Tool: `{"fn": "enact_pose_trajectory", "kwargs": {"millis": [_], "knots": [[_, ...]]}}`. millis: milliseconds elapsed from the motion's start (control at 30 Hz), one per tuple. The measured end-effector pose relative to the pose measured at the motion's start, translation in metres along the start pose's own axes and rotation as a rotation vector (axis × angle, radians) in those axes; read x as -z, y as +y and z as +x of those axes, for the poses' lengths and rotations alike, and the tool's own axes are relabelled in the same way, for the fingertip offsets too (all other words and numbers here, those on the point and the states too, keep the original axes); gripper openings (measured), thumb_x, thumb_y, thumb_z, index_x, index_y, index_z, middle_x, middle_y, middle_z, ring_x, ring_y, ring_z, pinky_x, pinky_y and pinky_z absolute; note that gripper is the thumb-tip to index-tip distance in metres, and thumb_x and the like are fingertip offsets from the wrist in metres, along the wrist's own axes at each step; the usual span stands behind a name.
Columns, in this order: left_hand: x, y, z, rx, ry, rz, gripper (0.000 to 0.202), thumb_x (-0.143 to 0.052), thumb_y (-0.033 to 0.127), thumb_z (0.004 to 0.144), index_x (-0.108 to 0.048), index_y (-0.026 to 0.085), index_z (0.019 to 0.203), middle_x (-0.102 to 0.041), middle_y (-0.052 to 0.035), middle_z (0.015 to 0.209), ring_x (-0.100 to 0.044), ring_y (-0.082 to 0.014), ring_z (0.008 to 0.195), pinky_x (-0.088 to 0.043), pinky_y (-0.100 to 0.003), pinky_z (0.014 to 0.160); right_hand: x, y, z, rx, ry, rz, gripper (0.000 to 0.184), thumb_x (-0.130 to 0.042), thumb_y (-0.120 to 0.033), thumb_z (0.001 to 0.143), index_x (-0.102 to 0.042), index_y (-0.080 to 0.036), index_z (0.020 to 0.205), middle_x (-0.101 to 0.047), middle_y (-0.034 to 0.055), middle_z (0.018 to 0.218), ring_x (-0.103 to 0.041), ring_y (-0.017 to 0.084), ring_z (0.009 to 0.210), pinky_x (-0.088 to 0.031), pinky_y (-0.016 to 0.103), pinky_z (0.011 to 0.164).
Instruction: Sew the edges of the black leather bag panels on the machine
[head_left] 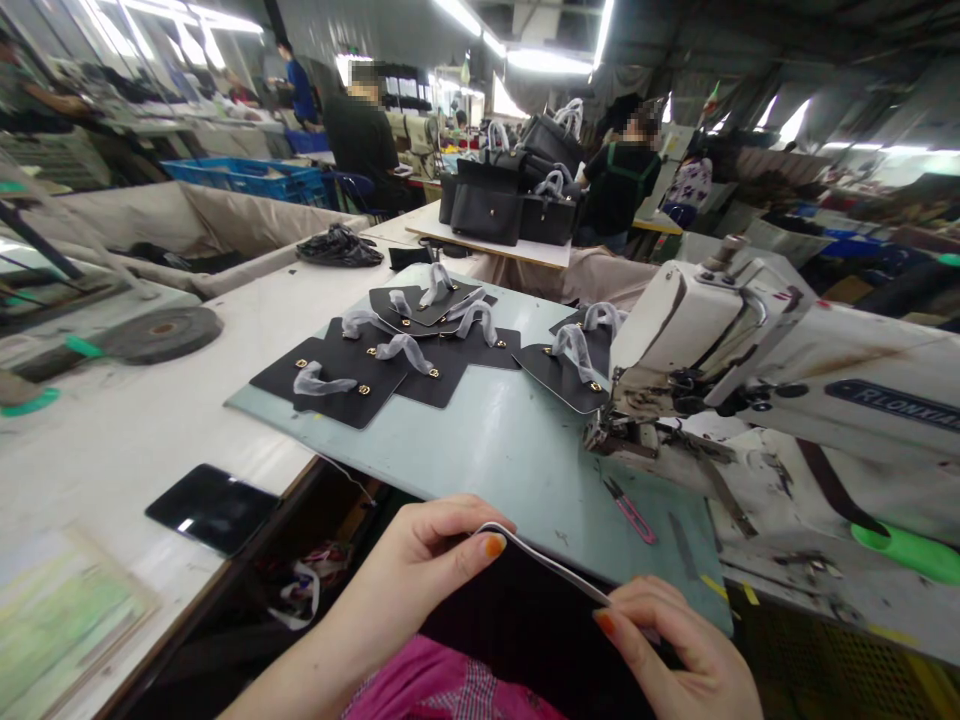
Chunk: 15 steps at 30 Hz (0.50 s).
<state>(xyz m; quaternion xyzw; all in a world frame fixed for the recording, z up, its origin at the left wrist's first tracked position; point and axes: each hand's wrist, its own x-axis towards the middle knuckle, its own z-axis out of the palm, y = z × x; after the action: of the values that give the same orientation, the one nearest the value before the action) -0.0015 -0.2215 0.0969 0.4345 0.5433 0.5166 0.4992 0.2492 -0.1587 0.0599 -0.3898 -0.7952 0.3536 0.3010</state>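
A black panel with a pale edge point(551, 610) hangs between my two hands, close to my body and in front of the pale green table top point(480, 440). Its upper left corner is pinched by my left hand point(442, 550), thumb on the near face. Farther right along the same edge, my right hand point(671, 640) grips the panel with thumb and fingers. The lower part of the panel merges with dark surroundings. Beyond lie several black flaps point(360, 395) with gold fittings and handles wrapped in translucent film. A second group of flaps point(559, 370) rests beside the sewing machine.
The white sewing machine point(750, 340) stands at the right. Pink-handled thread snips point(631, 512) lie near its base. A dark phone point(214, 508) and a grey roll of strip point(161, 333) are on the left table. Black handbags point(487, 205) stand at the back; people work beyond.
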Motion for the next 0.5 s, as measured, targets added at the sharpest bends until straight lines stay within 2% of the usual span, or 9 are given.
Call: {"fn": "enact_pose_trajectory", "kwargs": {"millis": [200,367,500], "knots": [[-0.003,0.002,-0.003,0.0,0.021,-0.004,0.023,-0.063,0.038,0.086,-0.077,0.019,0.085,-0.074,-0.0078,0.09,-0.067,-0.0214,0.085,-0.049,-0.029,0.081,0.001,-0.002,-0.001,-0.013,-0.005,-0.022,0.029,-0.061,-0.033,0.091,-0.064,-0.019,0.066,-0.065,0.0039,0.071,-0.062,0.018,0.07,-0.049,0.025,0.067],[-0.005,-0.005,-0.005,-0.03,0.112,0.068,0.025,-0.063,0.04,0.086,-0.078,0.02,0.086,-0.076,-0.0073,0.089,-0.069,-0.0205,0.083,-0.052,-0.026,0.077,-0.003,-0.004,-0.001,-0.007,-0.016,-0.013,0.026,-0.061,-0.032,0.091,-0.065,-0.019,0.069,-0.066,0.003,0.071,-0.063,0.017,0.071,-0.05,0.026,0.073],[0.002,-0.016,-0.011,-0.005,0.254,0.112,0.023,-0.07,0.042,0.08,-0.079,0.023,0.087,-0.078,-0.0056,0.088,-0.071,-0.0198,0.079,-0.055,-0.023,0.074,0.002,-0.008,0.005,0.021,-0.054,0.03,0.018,-0.064,-0.03,0.089,-0.069,-0.02,0.075,-0.07,0.0037,0.079,-0.067,0.018,0.078,-0.052,0.026,0.074]]}}
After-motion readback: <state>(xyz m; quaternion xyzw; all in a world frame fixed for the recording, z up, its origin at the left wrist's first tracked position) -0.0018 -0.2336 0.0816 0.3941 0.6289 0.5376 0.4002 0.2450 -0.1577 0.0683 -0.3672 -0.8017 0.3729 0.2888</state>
